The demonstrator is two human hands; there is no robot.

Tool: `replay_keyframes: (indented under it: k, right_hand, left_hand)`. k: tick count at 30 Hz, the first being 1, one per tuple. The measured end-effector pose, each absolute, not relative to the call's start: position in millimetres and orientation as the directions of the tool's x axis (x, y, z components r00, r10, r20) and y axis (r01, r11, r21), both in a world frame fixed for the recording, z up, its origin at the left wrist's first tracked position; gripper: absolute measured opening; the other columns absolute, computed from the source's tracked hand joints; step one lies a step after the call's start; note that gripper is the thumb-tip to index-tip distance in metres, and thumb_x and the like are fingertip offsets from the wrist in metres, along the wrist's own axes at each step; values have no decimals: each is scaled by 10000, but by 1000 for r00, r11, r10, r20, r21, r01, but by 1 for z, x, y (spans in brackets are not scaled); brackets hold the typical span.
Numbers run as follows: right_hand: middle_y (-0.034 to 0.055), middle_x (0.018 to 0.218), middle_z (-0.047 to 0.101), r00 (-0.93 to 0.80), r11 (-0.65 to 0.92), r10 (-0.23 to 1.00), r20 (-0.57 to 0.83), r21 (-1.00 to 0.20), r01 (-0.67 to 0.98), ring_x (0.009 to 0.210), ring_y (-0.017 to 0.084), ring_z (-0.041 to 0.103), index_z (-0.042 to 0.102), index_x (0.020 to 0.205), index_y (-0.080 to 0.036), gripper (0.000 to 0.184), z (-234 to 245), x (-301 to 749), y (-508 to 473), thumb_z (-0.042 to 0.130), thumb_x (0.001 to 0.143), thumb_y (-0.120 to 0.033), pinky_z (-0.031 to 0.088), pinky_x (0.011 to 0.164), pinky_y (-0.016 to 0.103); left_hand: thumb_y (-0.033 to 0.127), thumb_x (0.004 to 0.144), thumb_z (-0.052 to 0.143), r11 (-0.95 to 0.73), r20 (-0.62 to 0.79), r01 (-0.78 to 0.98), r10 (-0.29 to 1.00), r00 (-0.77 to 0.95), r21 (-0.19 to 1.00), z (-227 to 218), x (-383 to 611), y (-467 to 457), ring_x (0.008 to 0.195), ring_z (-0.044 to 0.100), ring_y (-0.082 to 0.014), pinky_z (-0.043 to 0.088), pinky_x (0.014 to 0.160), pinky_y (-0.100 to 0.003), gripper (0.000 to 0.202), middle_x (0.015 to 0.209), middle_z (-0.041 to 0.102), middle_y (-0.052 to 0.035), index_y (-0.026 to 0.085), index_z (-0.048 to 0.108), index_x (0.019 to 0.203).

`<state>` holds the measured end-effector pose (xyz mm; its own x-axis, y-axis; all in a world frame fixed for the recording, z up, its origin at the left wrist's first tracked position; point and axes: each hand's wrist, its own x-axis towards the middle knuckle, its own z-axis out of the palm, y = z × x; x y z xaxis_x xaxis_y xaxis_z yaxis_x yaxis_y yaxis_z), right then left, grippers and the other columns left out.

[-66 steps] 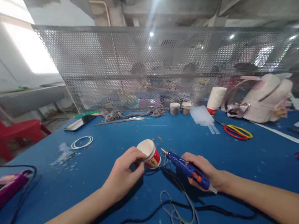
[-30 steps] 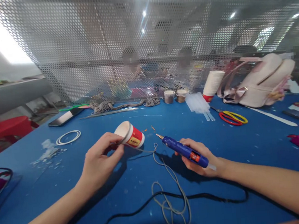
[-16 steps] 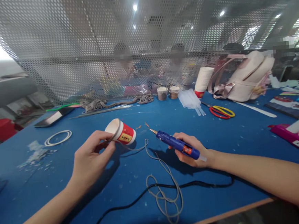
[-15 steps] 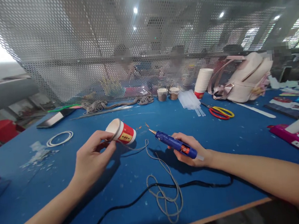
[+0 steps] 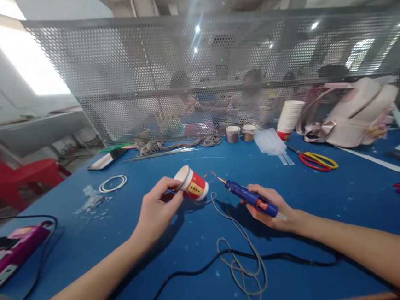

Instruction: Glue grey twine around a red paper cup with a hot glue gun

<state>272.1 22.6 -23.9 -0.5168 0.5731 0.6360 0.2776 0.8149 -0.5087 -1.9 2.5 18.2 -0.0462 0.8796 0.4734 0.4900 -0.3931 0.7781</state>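
The rim of a tilted paper cup (image 5: 196, 186) is pinched between thumb and fingertips of the left hand (image 5: 160, 208), while a blue glue gun (image 5: 248, 196) is gripped in the curled right hand (image 5: 272, 209); its trigger is hidden. The cup's long axis is slanted, mouth turned away to the left, base toward the gun, whose nozzle is held just right of the base without contact. Grey cord (image 5: 244, 233) is trailed from the cup rightward, then looped nearer the wearer over a black cable (image 5: 178, 274). Sideways room is left between the cup and the white rings (image 5: 112, 183) to its left; beyond it, movement is bounded by a perforated metal screen (image 5: 117, 68), and red-and-yellow scissors (image 5: 317, 161) are placed well right, on the worktop (image 5: 294, 287).
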Motion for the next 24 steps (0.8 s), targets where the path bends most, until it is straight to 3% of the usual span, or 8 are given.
replay_keyframes:
  k: [7,13,20,24]
  right_hand:
    - [17,734,560,-609,758,612,504,-594,270,582,121,503,522,894,-202,66,-2,247,-9,505,832,-211,441,552,230]
    - [-13,646,540,-578,700,674,459,-647,303,514,116,485,483,832,-218,40,8,247,-16,508,830,-249,415,502,227]
    - [-19,646,545,-536,648,723,435,-695,311,532,110,488,500,799,-208,80,20,237,-15,510,847,-272,428,528,233]
    - [-35,608,517,-451,601,780,433,-721,345,511,101,464,485,722,-210,184,14,228,-18,511,885,-291,431,514,223]
  left_hand:
    - [206,752,551,-368,404,472,914,26,801,15,5,-8,661,568,-124,462,589,-218,95,763,634,-2,184,640,779]
    - [177,760,548,-398,431,517,900,61,758,15,8,-14,669,557,-122,469,610,-220,96,775,631,-4,194,636,793]
    - [176,759,548,-357,407,504,913,13,786,17,8,-15,632,537,-110,436,529,-187,107,757,607,5,194,652,777]
    - [206,774,553,-322,368,503,930,9,802,16,8,-16,625,541,-114,444,538,-195,107,749,605,1,192,658,788]
